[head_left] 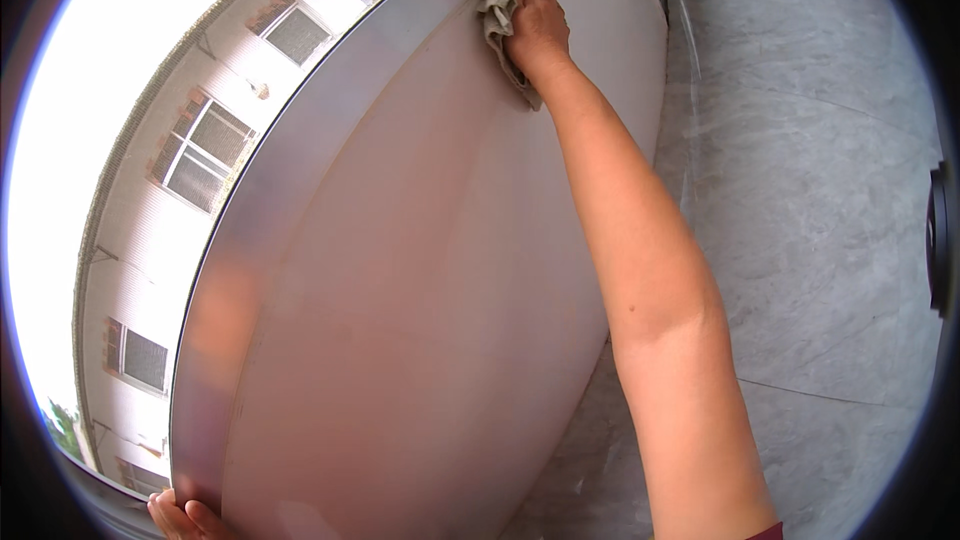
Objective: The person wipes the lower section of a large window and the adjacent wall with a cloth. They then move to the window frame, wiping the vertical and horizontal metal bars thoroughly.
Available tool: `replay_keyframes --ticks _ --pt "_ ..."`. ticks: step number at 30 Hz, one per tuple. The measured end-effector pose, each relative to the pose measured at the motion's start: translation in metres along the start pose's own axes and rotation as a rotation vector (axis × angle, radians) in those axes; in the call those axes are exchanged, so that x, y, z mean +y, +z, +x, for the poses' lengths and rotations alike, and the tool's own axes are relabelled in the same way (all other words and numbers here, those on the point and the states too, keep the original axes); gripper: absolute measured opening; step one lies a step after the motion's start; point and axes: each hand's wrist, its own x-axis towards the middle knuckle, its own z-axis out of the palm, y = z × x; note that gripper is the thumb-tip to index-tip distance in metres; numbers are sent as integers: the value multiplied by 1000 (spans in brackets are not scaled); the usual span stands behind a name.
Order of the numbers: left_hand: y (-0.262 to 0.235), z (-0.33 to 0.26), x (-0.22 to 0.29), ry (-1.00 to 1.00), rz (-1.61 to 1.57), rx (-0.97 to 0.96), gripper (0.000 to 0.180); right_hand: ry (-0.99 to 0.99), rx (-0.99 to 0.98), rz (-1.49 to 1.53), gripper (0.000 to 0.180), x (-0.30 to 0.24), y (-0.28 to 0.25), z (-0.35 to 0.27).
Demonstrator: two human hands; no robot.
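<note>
My right hand (pixel 538 28) reaches far forward and presses a crumpled beige cloth (pixel 503 2) against a smooth pale metal panel (pixel 420 270), close to its silvery upper edge. The cloth bunches under my fingers and hangs a little below the hand. My left hand (pixel 180 518) shows only as fingertips at the bottom left, gripping the panel's lower left corner. My right forearm stretches across the panel's right side.
Beyond the panel's edge at left is open air with a white building (pixel 200 150) with several windows and bright sky. A grey marbled stone surface (pixel 810 190) fills the right side. A dark round object (pixel 940 250) sits at the far right rim.
</note>
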Motion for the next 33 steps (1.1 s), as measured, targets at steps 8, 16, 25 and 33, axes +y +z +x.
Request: replay_keyframes --ticks 8,16,25,33 --pt "-13 12 -23 -38 32 -26 53 246 -11 -110 33 78 -7 -83" --pt "-19 11 -79 -105 96 -69 41 719 -265 -192 68 113 -61 -372" --pt "-9 23 -73 -114 58 9 42 717 -834 -707 40 81 -76 -448" --pt "-22 1 -49 -75 -36 40 49 1034 -279 -250 32 -55 -83 -358"
